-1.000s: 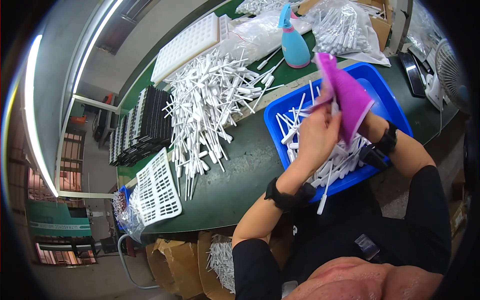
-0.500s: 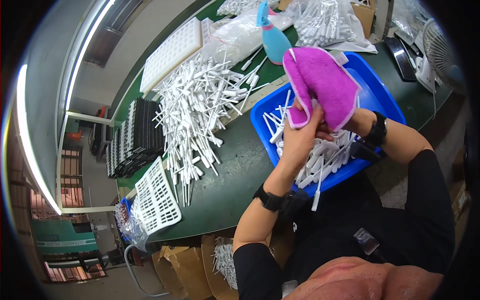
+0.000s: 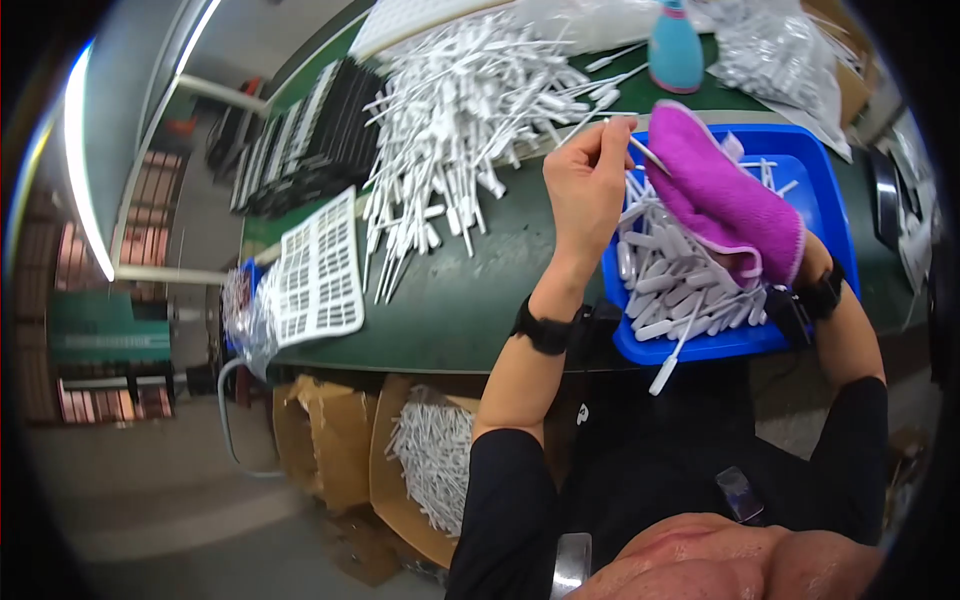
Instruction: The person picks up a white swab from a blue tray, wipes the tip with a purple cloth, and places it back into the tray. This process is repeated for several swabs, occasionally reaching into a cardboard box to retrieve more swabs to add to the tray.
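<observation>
My left hand (image 3: 588, 185) is closed in a pinch on a thin white stick (image 3: 650, 153), held over the left rim of a blue tray (image 3: 835, 185). The stick's other end runs up to the fold of a fuzzy purple cloth (image 3: 725, 190) with pale edging. My right hand is mostly hidden by that cloth, which wraps over it; only the wrist side (image 3: 815, 258) shows. Several white plastic sticks with thicker paddle-like ends (image 3: 665, 270) lie in the tray beneath. One of them (image 3: 672, 358) juts out over the tray's near rim.
Left of the tray a big heap of white sticks (image 3: 470, 110) covers the green table (image 3: 440, 320). Beyond lie black racks (image 3: 310, 135), a white perforated basket (image 3: 320, 270), a blue spray bottle (image 3: 676, 50) and bagged parts (image 3: 775, 55). Cardboard boxes (image 3: 325, 440) stand below.
My hands have drawn apart: the left moved left and up with the stick, the right moved right and down with the cloth. The view has shifted too.
</observation>
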Demonstrator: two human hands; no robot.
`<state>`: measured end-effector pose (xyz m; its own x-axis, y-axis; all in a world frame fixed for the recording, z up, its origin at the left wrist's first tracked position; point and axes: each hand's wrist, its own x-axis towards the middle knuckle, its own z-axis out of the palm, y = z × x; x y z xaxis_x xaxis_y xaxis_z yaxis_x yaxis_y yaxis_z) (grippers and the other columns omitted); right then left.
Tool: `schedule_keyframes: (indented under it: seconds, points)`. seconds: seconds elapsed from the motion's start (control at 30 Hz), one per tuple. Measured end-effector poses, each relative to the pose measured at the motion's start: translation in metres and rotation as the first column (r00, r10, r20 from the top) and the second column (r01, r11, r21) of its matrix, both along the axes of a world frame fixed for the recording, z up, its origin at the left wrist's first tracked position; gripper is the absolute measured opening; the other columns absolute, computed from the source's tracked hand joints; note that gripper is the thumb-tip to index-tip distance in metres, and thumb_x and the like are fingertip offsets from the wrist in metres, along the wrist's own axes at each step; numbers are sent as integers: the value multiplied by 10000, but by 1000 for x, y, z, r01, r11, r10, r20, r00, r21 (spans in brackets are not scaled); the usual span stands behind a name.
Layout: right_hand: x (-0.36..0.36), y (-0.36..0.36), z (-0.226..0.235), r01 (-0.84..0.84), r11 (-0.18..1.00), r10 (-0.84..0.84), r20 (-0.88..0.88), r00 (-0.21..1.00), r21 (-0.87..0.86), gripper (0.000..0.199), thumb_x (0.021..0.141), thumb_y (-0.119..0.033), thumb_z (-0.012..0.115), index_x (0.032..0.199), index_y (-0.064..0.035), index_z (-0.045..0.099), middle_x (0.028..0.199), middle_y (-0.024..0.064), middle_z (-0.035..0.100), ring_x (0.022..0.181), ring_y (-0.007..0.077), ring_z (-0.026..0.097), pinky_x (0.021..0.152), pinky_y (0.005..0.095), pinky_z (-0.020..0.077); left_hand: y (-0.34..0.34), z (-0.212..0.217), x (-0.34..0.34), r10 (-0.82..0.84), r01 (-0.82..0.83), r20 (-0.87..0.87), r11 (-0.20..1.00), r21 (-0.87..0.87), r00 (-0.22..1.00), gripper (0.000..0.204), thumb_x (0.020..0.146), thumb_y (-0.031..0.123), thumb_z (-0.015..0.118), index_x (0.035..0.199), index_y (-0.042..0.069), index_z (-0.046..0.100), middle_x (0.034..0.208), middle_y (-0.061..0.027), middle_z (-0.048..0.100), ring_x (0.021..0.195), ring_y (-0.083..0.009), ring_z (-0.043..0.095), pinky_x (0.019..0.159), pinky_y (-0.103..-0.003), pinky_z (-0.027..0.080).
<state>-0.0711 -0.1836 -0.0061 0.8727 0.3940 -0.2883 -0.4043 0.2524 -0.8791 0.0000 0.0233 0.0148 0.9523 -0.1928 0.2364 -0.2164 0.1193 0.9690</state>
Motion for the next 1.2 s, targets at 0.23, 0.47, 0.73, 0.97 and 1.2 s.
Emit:
schedule_keyframes:
  seconds: [0.23,0.47,0.73,0.97,1.2]
  points:
    - [-3,8,12,-133,834,153,6,988,535,433,949,-121,502,1355,-5,404,785,5,560,676,48,544,560,150,420,7,10,-20,153,-123,103,960,-251,983,254,964,209,533,906,-18,630,632,-3,576,472,-22,422,418,-178,290]
    - [-3,0,7,-78,982,78,6,997,170,524,925,-162,561,1402,-61,368,856,38,578,626,55,557,502,178,440,11,0,-22,202,-183,48,947,-263,978,292,995,248,460,956,-7,597,668,-19,593,456,-37,456,404,-178,320]
    - [0,-11,16,3,934,-46,113,993,357,462,929,-192,555,1335,-18,422,762,12,500,549,64,442,466,208,403,37,-28,0,-120,150,-339,987,65,933,283,937,272,555,907,11,662,655,-16,601,553,-65,537,447,-201,389]
    - [28,-31,-4,-68,799,-7,123,992,597,343,969,-213,470,1187,52,465,712,11,432,555,83,394,481,202,374,134,-43,22,356,-587,468,465,662,809,270,851,307,638,905,47,686,746,-98,672,650,-253,634,621,-343,485]
    - [20,-10,-5,49,808,-45,-22,999,588,267,979,-175,435,1121,49,466,707,15,416,564,94,383,495,218,384,215,-50,49,404,-564,508,23,826,761,278,829,329,628,787,59,675,761,-128,672,741,-327,640,656,-419,486]
